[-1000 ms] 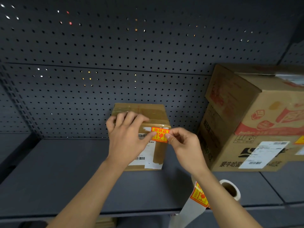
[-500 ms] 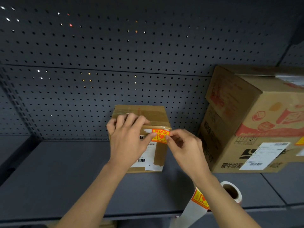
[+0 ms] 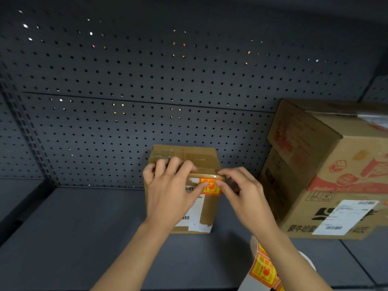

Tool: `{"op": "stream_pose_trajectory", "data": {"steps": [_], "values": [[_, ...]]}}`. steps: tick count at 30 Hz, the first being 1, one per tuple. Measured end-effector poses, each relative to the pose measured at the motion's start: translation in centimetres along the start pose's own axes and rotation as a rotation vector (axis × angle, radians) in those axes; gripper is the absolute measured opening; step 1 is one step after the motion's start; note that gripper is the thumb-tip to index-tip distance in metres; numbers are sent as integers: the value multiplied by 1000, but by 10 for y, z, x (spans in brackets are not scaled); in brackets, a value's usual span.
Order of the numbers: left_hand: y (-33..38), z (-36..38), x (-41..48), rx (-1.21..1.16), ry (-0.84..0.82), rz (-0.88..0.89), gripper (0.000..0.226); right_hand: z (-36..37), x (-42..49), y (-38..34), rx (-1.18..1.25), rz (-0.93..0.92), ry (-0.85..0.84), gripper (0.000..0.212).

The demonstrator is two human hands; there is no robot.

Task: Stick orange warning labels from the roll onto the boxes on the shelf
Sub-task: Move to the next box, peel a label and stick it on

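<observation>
A stockroom or warehouse: dark pegboard-backed metal shelving [image 3: 63, 227] holding cardboard shipping cartons [image 3: 327, 185] with barcode labels.
</observation>
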State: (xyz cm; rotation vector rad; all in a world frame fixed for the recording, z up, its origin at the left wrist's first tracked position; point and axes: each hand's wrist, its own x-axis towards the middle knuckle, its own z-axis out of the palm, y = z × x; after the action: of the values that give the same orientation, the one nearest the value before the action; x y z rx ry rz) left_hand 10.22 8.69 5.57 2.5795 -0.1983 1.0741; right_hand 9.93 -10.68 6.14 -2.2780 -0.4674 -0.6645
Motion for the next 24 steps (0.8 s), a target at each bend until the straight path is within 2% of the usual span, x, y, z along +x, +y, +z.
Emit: {"op": "stream_pose_trajectory", "data": {"steps": [7,24], "values": [[-4,0,-2,-31,10,42,43,2,0,10,147,-5,-3,23],[-2,-3,-4,-52,14,40,39,6,-3,9,168,21,24,17]]}}
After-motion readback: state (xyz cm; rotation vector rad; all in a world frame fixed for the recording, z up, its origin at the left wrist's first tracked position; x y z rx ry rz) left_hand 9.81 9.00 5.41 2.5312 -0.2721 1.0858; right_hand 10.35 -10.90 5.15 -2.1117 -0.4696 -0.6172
